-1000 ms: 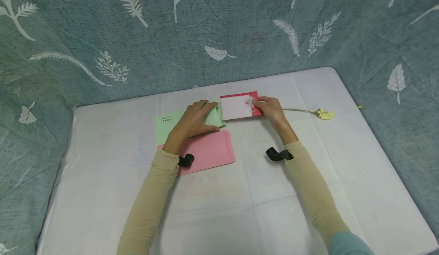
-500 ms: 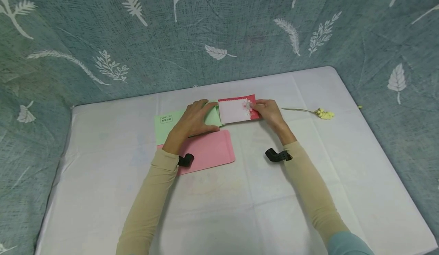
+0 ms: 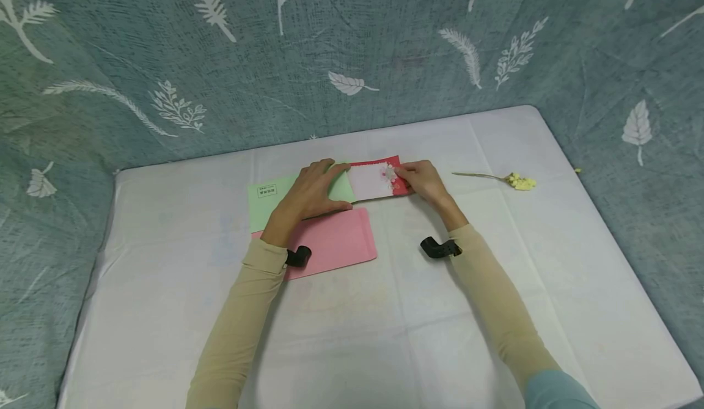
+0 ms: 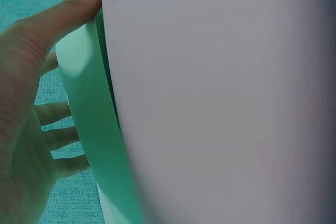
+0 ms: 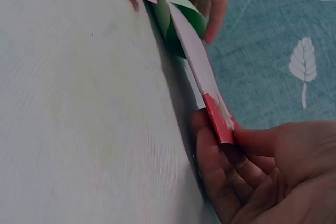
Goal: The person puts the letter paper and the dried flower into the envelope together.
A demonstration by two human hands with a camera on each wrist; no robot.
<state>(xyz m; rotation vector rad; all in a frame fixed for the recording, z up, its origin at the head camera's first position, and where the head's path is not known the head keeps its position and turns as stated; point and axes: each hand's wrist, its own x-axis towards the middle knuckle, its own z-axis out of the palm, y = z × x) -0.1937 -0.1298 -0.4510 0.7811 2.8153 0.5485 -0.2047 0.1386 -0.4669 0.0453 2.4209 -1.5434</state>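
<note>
Left hand [image 3: 310, 194] rests on the green envelope [image 3: 269, 204], fingers curled at its right end and lifting the flap open; in the left wrist view the thumb [image 4: 58, 19] lies over the upper edge of the green paper [image 4: 92, 129] and the other fingers sit behind it. Right hand [image 3: 420, 180] pinches the right end of the red and white card [image 3: 374, 180], thumb on top, fingers beneath, as the right wrist view shows [image 5: 247, 166]. The card's left end sits inside the mouth of the green envelope, roughly partway in; how deep is hard to tell since the flap hides it. In the right wrist view the card [image 5: 202, 66] runs tilted up off the table into the green opening [image 5: 176, 22]. A pink envelope [image 3: 335, 241] lies flat just in front of the green one, touching it, partly under the left forearm. A dried yellow flower sprig [image 3: 514, 180] lies on the white table [image 3: 495, 311] to the right, well apart from the card. Blue leaf-print cloth [image 3: 385, 48] hangs behind the table.
</note>
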